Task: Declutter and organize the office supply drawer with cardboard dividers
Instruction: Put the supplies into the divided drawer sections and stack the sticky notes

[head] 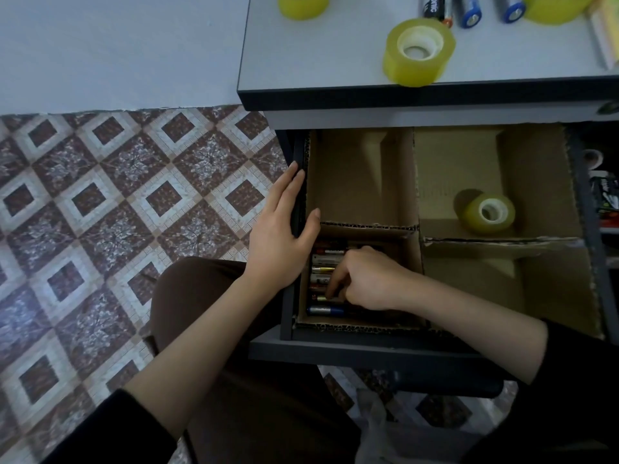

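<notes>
The tabletop (318,61) above the open drawer (368,344) carries 3 yellow tape rolls, the nearest (418,51) close to its front edge, with a few loose cells (469,10) lying behind it. Cardboard dividers (368,226) split the drawer into 4 compartments. A 4th tape roll (489,212) lies on its side in the far-right one; the far-left and near-right show bare cardboard. The batteries (326,261) lie stacked side by side in the near-left compartment, partly hidden under the right hand (371,283). Its fingers (335,283) curl down among them, the index tip touching one near the front; I cannot tell if any is pinched. The left hand (281,236) rests on the drawer's left wall, fingers straight and close together along its outside, thumb over the top edge.
</notes>
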`<state>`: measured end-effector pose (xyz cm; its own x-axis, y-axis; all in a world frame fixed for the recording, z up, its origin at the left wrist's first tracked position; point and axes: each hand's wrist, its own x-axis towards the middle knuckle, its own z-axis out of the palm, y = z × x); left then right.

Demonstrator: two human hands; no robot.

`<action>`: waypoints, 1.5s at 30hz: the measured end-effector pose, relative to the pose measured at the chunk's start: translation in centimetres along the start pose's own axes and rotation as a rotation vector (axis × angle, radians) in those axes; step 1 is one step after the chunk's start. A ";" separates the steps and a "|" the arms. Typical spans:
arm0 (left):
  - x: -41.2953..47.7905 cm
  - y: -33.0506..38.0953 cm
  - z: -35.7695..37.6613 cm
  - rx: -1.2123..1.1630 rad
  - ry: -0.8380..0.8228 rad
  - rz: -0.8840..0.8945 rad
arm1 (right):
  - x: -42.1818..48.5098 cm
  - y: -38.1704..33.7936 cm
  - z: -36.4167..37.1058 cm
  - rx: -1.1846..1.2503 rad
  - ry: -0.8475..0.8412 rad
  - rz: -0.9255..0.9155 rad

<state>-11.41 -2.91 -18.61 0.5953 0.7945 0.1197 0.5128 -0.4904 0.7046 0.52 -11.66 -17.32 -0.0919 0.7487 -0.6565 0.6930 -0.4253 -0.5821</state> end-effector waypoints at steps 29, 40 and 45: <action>2.2 3.7 -4.7 0.387 0.028 0.187 | -11.1 1.9 -12.4 -0.030 0.836 -0.159; 11.6 11.2 -8.3 0.358 0.023 0.357 | -11.9 1.4 -21.7 -0.465 0.863 0.063; 15.4 14.2 -8.4 0.380 -0.076 0.361 | -10.9 0.5 -24.2 -0.550 0.815 0.139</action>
<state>-0.17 5.34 -0.90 0.8114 0.5298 0.2468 0.4467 -0.8344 0.3229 19.16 -7.77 1.18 0.3923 0.9184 -0.0511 0.9145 -0.3954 -0.0861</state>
